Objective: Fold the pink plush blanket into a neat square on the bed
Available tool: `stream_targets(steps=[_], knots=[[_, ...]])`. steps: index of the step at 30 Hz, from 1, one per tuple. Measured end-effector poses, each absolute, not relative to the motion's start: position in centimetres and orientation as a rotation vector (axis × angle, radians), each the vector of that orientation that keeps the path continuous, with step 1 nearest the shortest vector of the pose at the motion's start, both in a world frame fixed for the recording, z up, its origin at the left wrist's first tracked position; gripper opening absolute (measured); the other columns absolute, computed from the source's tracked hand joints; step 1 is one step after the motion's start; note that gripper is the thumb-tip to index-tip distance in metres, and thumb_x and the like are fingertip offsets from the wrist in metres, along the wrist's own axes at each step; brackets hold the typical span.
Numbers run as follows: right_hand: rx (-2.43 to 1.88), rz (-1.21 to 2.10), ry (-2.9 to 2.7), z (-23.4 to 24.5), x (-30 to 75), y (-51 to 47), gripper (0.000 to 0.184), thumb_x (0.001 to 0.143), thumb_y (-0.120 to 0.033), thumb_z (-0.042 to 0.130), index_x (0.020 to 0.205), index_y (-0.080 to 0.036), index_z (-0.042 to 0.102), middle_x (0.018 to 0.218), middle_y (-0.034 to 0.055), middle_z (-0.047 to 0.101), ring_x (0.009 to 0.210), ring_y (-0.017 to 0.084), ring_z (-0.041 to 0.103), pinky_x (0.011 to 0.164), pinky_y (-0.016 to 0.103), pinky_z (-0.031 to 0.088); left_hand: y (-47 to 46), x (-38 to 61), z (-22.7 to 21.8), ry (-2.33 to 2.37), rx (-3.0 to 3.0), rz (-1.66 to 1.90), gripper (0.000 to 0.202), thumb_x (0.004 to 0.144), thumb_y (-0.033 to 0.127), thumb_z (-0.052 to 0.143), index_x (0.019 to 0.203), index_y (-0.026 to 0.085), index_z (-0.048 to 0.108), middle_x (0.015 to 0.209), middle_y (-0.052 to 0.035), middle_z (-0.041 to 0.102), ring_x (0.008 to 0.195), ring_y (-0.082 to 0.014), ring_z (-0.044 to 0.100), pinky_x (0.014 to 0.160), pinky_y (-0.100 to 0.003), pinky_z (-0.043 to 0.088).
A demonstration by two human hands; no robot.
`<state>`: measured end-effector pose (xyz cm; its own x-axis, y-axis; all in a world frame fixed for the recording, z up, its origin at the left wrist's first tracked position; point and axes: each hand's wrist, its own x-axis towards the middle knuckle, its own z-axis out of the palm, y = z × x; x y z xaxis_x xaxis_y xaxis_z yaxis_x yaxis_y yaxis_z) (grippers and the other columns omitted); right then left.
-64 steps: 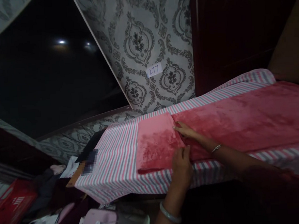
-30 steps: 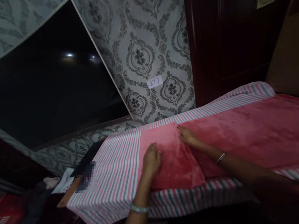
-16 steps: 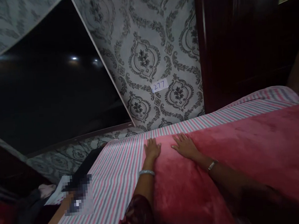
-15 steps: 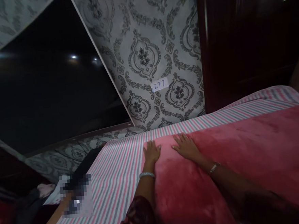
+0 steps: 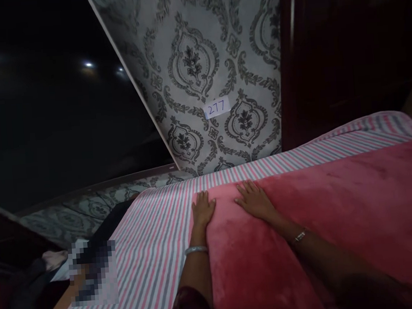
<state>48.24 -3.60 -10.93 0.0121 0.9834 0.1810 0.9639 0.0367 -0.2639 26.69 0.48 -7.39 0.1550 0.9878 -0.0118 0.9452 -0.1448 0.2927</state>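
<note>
A plush pink-red blanket (image 5: 256,264) lies spread over a striped sheet (image 5: 152,243) of pink, grey and white. My left hand (image 5: 203,209) rests flat at the blanket's far left corner, fingers stretched toward the wall. To its right, my right hand (image 5: 255,202) lies palm down near the blanket's far edge, with its fingers spread. Both hands touch the blanket's surface and hold nothing. A strip of the striped sheet shows beyond the far edge and along the left side.
A large dark television (image 5: 64,103) hangs on the patterned wall (image 5: 193,66) at left. A paper label (image 5: 217,107) reading 277 is stuck there. Dark reddish panelling (image 5: 340,60) stands at right. Clothes or cloths (image 5: 54,261) lie at lower left beside a blurred-out patch.
The view has shifted slightly. Both hands stay flat on the blanket in nearly the same places, and the blanket looks unchanged.
</note>
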Motion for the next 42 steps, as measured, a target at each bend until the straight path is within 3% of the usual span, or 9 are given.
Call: stream_targets(steps=[4, 7, 10, 16, 23, 25, 29, 36, 42], knots=[[-1.993, 0.304, -2.038, -8.5, 48.8, -4.3, 0.062, 0.102, -0.048, 0.034, 0.157, -0.018, 0.036, 0.164, 0.0137, 0.023, 0.153, 0.03, 0.015, 0.12, 0.054, 0.019, 0.3, 25.9, -4.9, 1.821, 2.171, 0.266, 0.059, 0.1, 0.044, 0.035, 0.154, 0.022, 0.037, 0.166, -0.0059, 0.024, 0.154, -0.018, 0.017, 0.124, -0.043, 0.019], [-1.994, 0.274, -1.961, -7.5, 48.3, -6.7, 0.063, 0.102, -0.049, 0.036, 0.157, -0.019, 0.036, 0.164, 0.0152, 0.022, 0.152, 0.034, 0.015, 0.118, 0.059, 0.02, -1.2, 25.2, -2.8, 1.844, 2.176, 0.293, 0.056, 0.102, 0.037, 0.03, 0.154, 0.017, 0.036, 0.165, -0.0095, 0.028, 0.153, -0.0167, 0.023, 0.123, -0.038, 0.022], [-1.817, 0.1, -2.016, -8.3, 47.0, -10.9, 0.069, 0.098, -0.056, 0.044, 0.158, -0.023, 0.034, 0.166, 0.0138, 0.018, 0.153, 0.035, 0.01, 0.12, 0.059, 0.013, -5.3, 24.6, -2.6, 1.864, 2.265, 0.323, 0.057, 0.102, 0.036, 0.03, 0.156, 0.017, 0.034, 0.166, -0.0116, 0.024, 0.154, -0.021, 0.018, 0.124, -0.045, 0.018], [-1.649, 0.115, -2.165, -11.6, 45.8, -16.6, 0.069, 0.098, -0.06, 0.045, 0.157, -0.028, 0.036, 0.166, 0.0096, 0.019, 0.153, 0.034, 0.008, 0.121, 0.058, 0.005, -13.0, 24.0, -7.3, 1.885, 2.529, 0.067, 0.06, 0.101, 0.041, 0.037, 0.158, 0.023, 0.028, 0.168, -0.0112, 0.011, 0.156, -0.028, 0.006, 0.122, -0.058, 0.016], [-1.608, 0.314, -2.21, -9.4, 47.5, -16.9, 0.074, 0.097, -0.061, 0.049, 0.159, -0.026, 0.031, 0.166, 0.011, 0.014, 0.154, 0.032, 0.006, 0.122, 0.058, 0.005, -11.8, 23.7, -8.5, 1.966, 2.665, 0.008, 0.058, 0.102, 0.037, 0.031, 0.157, 0.021, 0.03, 0.167, -0.0125, 0.017, 0.155, -0.0272, 0.011, 0.119, -0.055, 0.026], [-1.6, 0.372, -2.215, -8.8, 49.1, -17.5, 0.074, 0.096, -0.062, 0.05, 0.159, -0.029, 0.031, 0.166, 0.0089, 0.015, 0.154, 0.032, 0.007, 0.121, 0.059, 0.008, -11.2, 23.4, -8.8, 1.982, 2.72, 0.041, 0.057, 0.102, 0.036, 0.029, 0.157, 0.019, 0.032, 0.167, -0.0125, 0.02, 0.155, -0.0264, 0.011, 0.119, -0.053, 0.028], [-1.642, 0.406, -2.158, -9.1, 53.3, -19.6, 0.071, 0.098, -0.064, 0.043, 0.159, -0.029, 0.03, 0.166, 0.0079, 0.019, 0.153, 0.032, 0.012, 0.121, 0.059, 0.011, -9.9, 23.1, -10.0, 1.961, 2.712, 0.142, 0.059, 0.1, 0.037, 0.023, 0.156, 0.021, 0.032, 0.167, -0.0108, 0.022, 0.155, -0.0259, 0.012, 0.116, -0.058, 0.029], [-1.73, 0.275, -2.08, -11.1, 57.9, -23.8, 0.062, 0.097, -0.055, 0.051, 0.153, -0.028, 0.044, 0.16, 0.0098, 0.035, 0.149, 0.032, 0.026, 0.12, 0.056, 0.018, -8.3, 22.2, -10.4, 1.849, 2.687, 0.156, 0.067, 0.09, 0.052, 0.042, 0.153, 0.031, 0.038, 0.16, -0.0092, 0.039, 0.155, -0.0294, 0.017, 0.115, -0.064, 0.027], [-1.887, 0.07, -1.66, -11.8, 67.9, -26.5, 0.056, 0.088, -0.036, 0.055, 0.14, -0.015, 0.059, 0.148, 0.0157, 0.052, 0.141, 0.029, 0.042, 0.118, 0.048, 0.029, -7.9, 25.2, -7.6, 1.888, 2.656, 0.054, 0.065, 0.096, 0.045, 0.027, 0.156, 0.022, 0.034, 0.163, -0.0108, 0.032, 0.153, -0.0272, 0.024, 0.117, -0.061, 0.026]])
